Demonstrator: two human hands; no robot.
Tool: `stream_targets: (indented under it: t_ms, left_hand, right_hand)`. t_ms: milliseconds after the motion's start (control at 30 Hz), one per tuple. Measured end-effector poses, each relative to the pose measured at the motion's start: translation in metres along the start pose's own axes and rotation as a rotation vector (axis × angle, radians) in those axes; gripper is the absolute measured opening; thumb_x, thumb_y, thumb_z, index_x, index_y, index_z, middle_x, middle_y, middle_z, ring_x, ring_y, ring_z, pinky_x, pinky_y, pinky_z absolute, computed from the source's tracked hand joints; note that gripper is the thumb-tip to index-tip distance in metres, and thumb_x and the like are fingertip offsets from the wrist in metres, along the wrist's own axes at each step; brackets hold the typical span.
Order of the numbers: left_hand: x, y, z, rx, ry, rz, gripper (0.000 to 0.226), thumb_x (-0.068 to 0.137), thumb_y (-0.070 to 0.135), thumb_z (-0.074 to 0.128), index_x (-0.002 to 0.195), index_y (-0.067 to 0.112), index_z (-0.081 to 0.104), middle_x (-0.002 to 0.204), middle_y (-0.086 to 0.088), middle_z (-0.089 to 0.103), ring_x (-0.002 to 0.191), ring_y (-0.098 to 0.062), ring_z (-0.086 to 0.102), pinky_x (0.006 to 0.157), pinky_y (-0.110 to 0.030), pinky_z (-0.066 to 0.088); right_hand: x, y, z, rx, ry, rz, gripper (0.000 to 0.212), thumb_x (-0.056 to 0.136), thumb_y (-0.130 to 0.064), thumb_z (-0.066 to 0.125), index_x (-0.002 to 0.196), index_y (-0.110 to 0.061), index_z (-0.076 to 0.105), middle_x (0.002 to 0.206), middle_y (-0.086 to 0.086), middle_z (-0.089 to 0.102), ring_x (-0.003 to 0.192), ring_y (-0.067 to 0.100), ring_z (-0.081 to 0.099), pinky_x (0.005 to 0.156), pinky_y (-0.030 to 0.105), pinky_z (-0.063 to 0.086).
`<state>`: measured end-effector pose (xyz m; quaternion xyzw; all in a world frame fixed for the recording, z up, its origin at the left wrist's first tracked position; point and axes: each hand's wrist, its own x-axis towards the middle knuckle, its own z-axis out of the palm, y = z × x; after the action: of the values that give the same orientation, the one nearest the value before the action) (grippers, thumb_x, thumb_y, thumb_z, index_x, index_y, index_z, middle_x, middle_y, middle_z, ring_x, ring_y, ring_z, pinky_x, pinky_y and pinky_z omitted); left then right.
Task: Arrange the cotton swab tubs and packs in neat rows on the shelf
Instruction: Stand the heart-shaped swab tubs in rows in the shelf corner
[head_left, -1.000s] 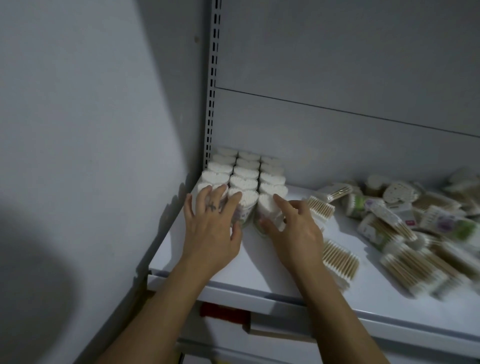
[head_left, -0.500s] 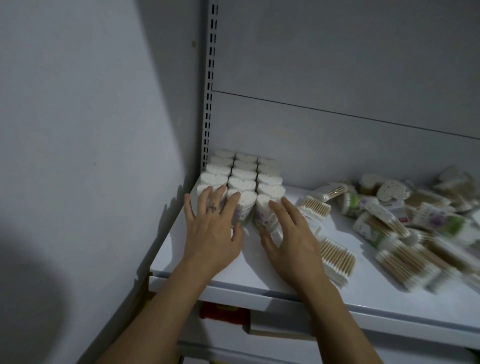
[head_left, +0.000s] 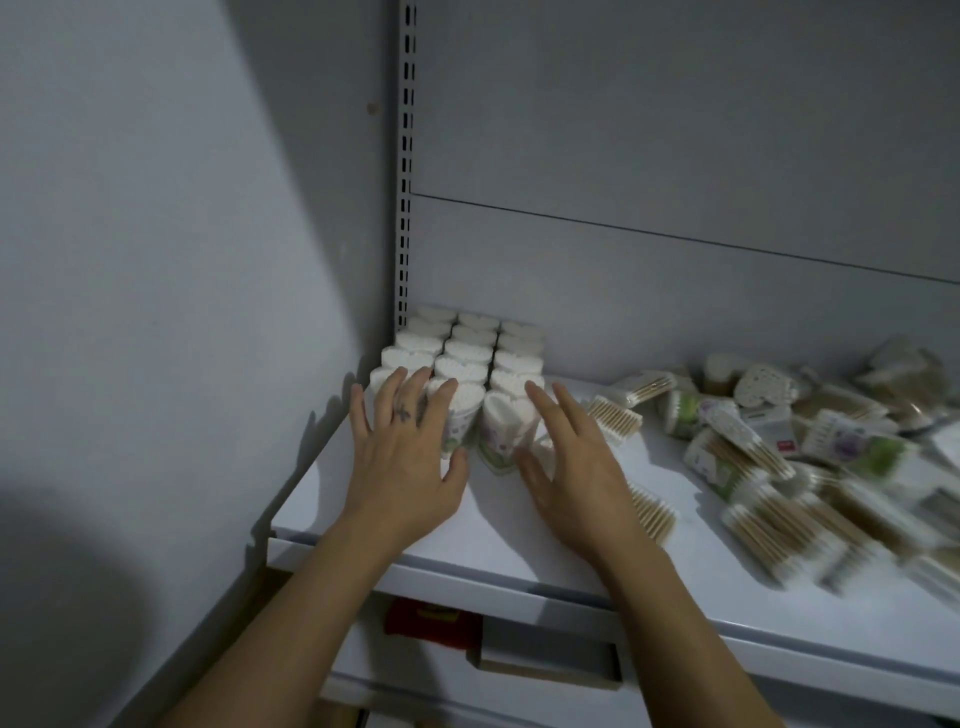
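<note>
1. I am pressing my left hand (head_left: 402, 452), fingers spread flat, against the front tubs (head_left: 460, 423) of the block in the shelf (head_left: 493, 535) back-left corner; my right hand (head_left: 569, 462) is hovering spread beside them, holding nothing
2. I am risking tipping the leaning front-right tub (head_left: 506, 431) by pushing unevenly
3. Compared with a second ago, my right fingers are lifting off that tub while the loose packs (head_left: 769, 467) are lying unsorted to the right

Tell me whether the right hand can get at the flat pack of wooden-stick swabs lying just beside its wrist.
Probably yes. The right hand lies open against the front tub, holding nothing, and the flat pack lies right beside its wrist on the shelf, with nothing stacked on it.
</note>
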<state>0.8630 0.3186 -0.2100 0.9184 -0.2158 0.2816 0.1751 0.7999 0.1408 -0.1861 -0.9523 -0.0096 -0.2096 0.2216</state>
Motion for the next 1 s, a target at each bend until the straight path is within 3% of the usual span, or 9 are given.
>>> stream_targets:
  t_ms: [133, 300, 500, 600, 700, 800, 900, 1000]
  left_hand:
    - [0.005, 0.046, -0.011, -0.069, 0.047, 0.083, 0.051, 0.084, 0.043, 0.046, 0.130, 0.020, 0.051, 0.141, -0.009, 0.047, 0.137, -0.031, 0.030, 0.114, -0.062, 0.017]
    - [0.014, 0.123, -0.003, -0.172, 0.002, 0.193, 0.043, 0.086, 0.043, 0.043, 0.121, 0.023, 0.059, 0.131, -0.004, 0.055, 0.133, -0.026, 0.035, 0.113, -0.058, 0.021]
    - [0.013, 0.206, 0.024, -0.231, -0.273, 0.309, 0.043, 0.092, 0.049, 0.043, 0.132, 0.033, 0.048, 0.138, 0.009, 0.045, 0.131, -0.014, 0.028, 0.109, -0.037, 0.022]
    - [0.011, 0.240, 0.030, -0.201, -0.409, 0.347, 0.053, 0.090, 0.052, 0.046, 0.139, 0.035, 0.036, 0.141, 0.009, 0.040, 0.129, -0.014, 0.029, 0.106, -0.036, 0.026]
    - [0.011, 0.264, 0.033, -0.197, -0.458, 0.343, 0.062, 0.087, 0.060, 0.049, 0.140, 0.034, 0.031, 0.142, 0.008, 0.038, 0.129, -0.016, 0.033, 0.106, -0.037, 0.027]
    - [0.012, 0.278, 0.032, -0.209, -0.540, 0.311, 0.071, 0.083, 0.065, 0.055, 0.141, 0.034, 0.029, 0.144, 0.010, 0.031, 0.125, -0.016, 0.032, 0.103, -0.035, 0.027]
    - [0.010, 0.283, 0.033, -0.216, -0.596, 0.246, 0.083, 0.076, 0.063, 0.063, 0.145, 0.040, 0.022, 0.146, 0.011, 0.026, 0.125, -0.017, 0.036, 0.100, -0.033, 0.028]
    - [0.004, 0.282, 0.036, -0.254, -0.548, 0.167, 0.072, 0.078, 0.056, 0.063, 0.141, 0.042, 0.031, 0.136, 0.009, 0.040, 0.120, -0.016, 0.040, 0.098, -0.033, 0.035]
  right_hand:
    - [-0.012, 0.020, -0.035, -0.066, 0.069, 0.039, 0.063, 0.094, -0.036, 0.056, 0.149, -0.032, 0.026, 0.158, -0.004, 0.021, 0.144, 0.017, 0.020, 0.114, 0.035, 0.023]
    - [-0.046, 0.062, -0.084, -0.107, 0.087, 0.100, 0.058, 0.092, -0.037, 0.057, 0.145, -0.032, 0.034, 0.155, -0.008, 0.028, 0.141, 0.013, 0.025, 0.113, 0.035, 0.026]
    - [-0.090, 0.124, -0.131, -0.146, 0.192, 0.152, 0.046, 0.085, -0.024, 0.069, 0.129, -0.024, 0.057, 0.132, -0.004, 0.056, 0.120, 0.016, 0.051, 0.097, 0.023, 0.034]
    - [-0.103, 0.145, -0.146, -0.109, 0.246, 0.169, 0.035, 0.083, -0.020, 0.070, 0.117, -0.022, 0.064, 0.119, -0.005, 0.061, 0.110, 0.016, 0.056, 0.089, 0.022, 0.039]
    - [-0.113, 0.166, -0.150, -0.146, 0.252, 0.155, 0.037, 0.077, -0.009, 0.073, 0.113, -0.020, 0.067, 0.112, -0.004, 0.065, 0.103, 0.017, 0.057, 0.085, 0.022, 0.040]
    - [-0.118, 0.181, -0.151, -0.161, 0.252, 0.093, 0.036, 0.073, -0.008, 0.076, 0.107, -0.020, 0.068, 0.106, -0.002, 0.067, 0.095, 0.020, 0.058, 0.080, 0.025, 0.043]
    - [-0.117, 0.192, -0.146, -0.140, 0.219, 0.013, 0.033, 0.076, -0.010, 0.072, 0.109, -0.018, 0.068, 0.108, 0.000, 0.067, 0.096, 0.025, 0.059, 0.081, 0.037, 0.050]
    - [-0.115, 0.197, -0.142, -0.138, 0.178, -0.027, 0.035, 0.076, -0.013, 0.071, 0.111, -0.017, 0.068, 0.111, 0.003, 0.066, 0.099, 0.028, 0.059, 0.082, 0.043, 0.050]
